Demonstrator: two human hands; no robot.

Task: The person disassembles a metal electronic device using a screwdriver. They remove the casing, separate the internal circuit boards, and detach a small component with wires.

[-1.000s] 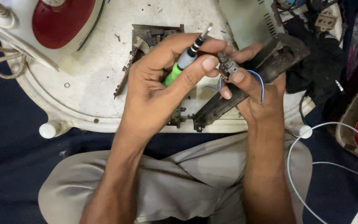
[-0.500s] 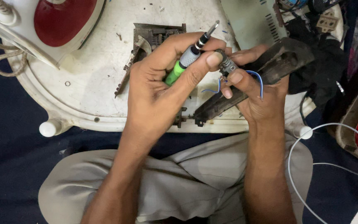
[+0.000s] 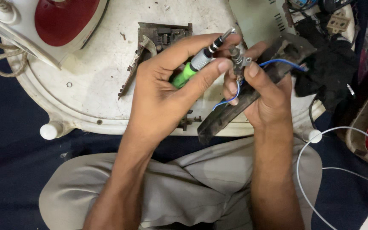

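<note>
In the head view, the left hand [image 3: 162,93] is curling its grip around a green-handled screwdriver [image 3: 199,61], thumb and fingers pinching the handle, with the metal tip pointing up and to the right. The right hand [image 3: 263,96] is pinching a small metal component [image 3: 238,59] between thumb and fingertips, just beside the screwdriver's shaft. A blue wire [image 3: 277,63] is running from that component across the right hand and looping below the fingers. Under both hands a dark, worn plastic housing [image 3: 222,119] is lying tilted on the round white worktop [image 3: 94,81]. A red-and-white clothes iron [image 3: 43,25] is sitting at the worktop's upper left. A white cable [image 3: 316,149] is curving at the right.
</note>
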